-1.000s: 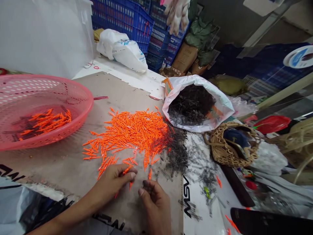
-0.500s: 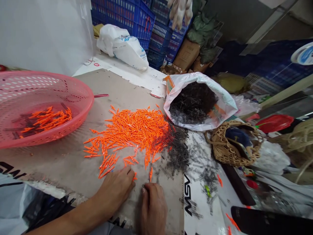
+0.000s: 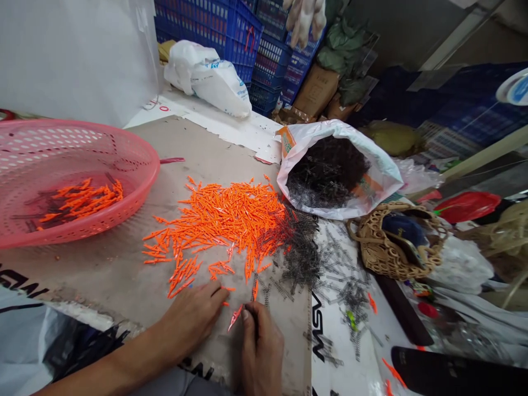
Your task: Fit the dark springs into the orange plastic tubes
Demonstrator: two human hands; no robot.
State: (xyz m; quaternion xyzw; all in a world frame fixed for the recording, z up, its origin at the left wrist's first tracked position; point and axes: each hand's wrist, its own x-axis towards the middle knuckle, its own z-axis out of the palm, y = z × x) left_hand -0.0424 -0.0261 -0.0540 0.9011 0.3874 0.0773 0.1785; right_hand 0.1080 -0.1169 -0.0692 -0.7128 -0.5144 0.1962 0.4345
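We found 2 bare hands in the lower centre of the frame, over a grey-brown cardboard sheet (image 3: 124, 269). The left hand (image 3: 193, 308) lay back upward, its fingers curled down toward the sheet, with orange ends showing at the fingertips; we could not tell whether it gripped any of them. The right hand (image 3: 264, 346) was partly closed, thumb drawn in beside the forefinger. We saw 1 orange plastic piece (image 3: 235, 318) slanting just beside its thumb tip; we could not confirm a grip on it.

We located the pile of orange plastic pieces (image 3: 231, 214) in the centre of the frame, with a smaller cluster (image 3: 183, 275) near the left hand. Dark coil springs (image 3: 303, 258) overlapped the pile's right edge and lay scattered toward the lower right.

We noted a pink colander (image 3: 153, 165) at the left edge, holding orange pieces and dark parts. Right of centre, a white sack (image 3: 385, 168) lay tipped, its mouth toward us, with a dark mass inside. We recorded a woven basket (image 3: 367, 253) near it, and blue crates (image 3: 198, 27) at the top.
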